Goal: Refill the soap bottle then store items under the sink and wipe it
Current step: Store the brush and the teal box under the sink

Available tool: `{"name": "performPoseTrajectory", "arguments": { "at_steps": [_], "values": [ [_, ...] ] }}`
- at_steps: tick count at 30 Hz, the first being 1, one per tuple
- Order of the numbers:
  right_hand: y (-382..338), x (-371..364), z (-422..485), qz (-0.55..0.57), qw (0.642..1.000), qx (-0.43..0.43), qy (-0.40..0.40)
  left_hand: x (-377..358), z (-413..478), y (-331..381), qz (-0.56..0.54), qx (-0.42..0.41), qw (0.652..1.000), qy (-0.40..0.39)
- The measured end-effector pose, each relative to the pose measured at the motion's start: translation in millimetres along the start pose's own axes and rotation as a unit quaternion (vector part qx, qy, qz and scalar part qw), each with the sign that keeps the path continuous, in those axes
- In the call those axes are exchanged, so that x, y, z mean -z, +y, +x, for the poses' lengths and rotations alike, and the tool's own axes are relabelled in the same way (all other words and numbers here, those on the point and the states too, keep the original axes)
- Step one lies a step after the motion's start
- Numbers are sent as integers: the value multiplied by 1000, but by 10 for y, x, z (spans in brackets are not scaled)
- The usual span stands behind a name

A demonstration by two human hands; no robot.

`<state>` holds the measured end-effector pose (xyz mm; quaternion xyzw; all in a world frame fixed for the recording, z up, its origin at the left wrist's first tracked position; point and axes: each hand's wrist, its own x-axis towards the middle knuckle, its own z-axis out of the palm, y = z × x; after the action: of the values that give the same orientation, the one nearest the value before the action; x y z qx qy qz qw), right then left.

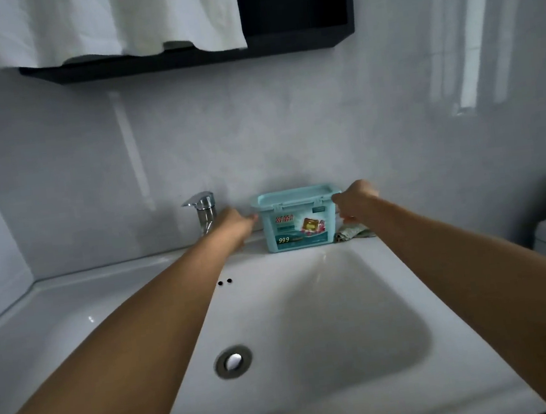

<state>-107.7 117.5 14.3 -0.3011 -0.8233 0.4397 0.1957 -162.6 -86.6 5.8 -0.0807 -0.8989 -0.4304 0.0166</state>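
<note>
A teal plastic detergent box (298,227) with a clip lid stands on the back ledge of the white sink (328,319), against the wall. Both my arms reach out to it. My left hand (237,222) is at the box's left side, its fingertips touching or nearly touching the wall of the box. My right hand (356,200) is at the box's upper right corner, with fingers curled against the lid edge and side. No soap bottle is in view.
A chrome faucet (203,213) stands just left of my left hand. A crumpled greenish cloth (353,232) lies on the ledge right of the box, partly behind my right wrist. A dark shelf (180,60) with a white towel (107,21) hangs overhead. The drain (233,361) sits in the basin.
</note>
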Motion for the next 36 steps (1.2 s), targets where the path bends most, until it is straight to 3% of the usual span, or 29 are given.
{"name": "performPoseTrajectory", "arguments": {
  "at_steps": [5, 13, 20, 28, 36],
  "values": [
    [74, -197, 384, 48, 999, 2, 9, -212, 323, 63, -33, 25, 998, 41],
    [188, -338, 557, 118, 992, -2, -37, -498, 606, 40, -261, 89, 961, -37],
    [175, -403, 459, 181, 981, -2, -70, -470, 482, 59, -288, 83, 953, -36],
    [-121, -46, -181, 222, 972, 17, -72, 56, -154, 171, -325, 71, 943, 18],
    [-219, 398, -1493, 238, 968, 21, -78, 651, -1440, 51, -323, 67, 943, 46]
  ]
}}
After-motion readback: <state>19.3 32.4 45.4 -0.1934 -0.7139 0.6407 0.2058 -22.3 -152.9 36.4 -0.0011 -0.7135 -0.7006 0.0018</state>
